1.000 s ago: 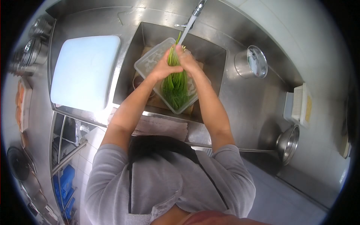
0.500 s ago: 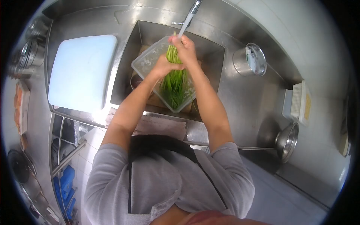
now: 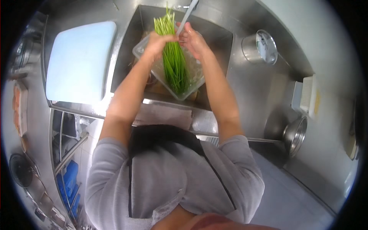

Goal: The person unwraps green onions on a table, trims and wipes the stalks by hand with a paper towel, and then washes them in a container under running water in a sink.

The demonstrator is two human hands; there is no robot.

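Note:
A bunch of long green stalks [image 3: 175,69] stands over a clear plastic container [image 3: 197,78] in the metal sink [image 3: 219,40]. My left hand [image 3: 157,44] is wrapped round the bunch near its pale upper ends. Just right of the stalks, my right hand [image 3: 192,41] has its fingers apart and holds nothing. Water from the tap [image 3: 188,16] runs down beside the right hand's fingertips. The lower leafy ends of the stalks hang inside the container.
Left of the sink lies a white cutting board [image 3: 80,63]. A steel pot [image 3: 253,48] stands on the right counter, with a white basket [image 3: 308,96] and a steel bowl [image 3: 295,134] farther right. A folded cloth [image 3: 163,117] lies on the sink's front edge.
My right hand has let go of the stalks and opened beside them. My left hand has moved up and left with the bunch. The whole view has shifted, with the sink now higher.

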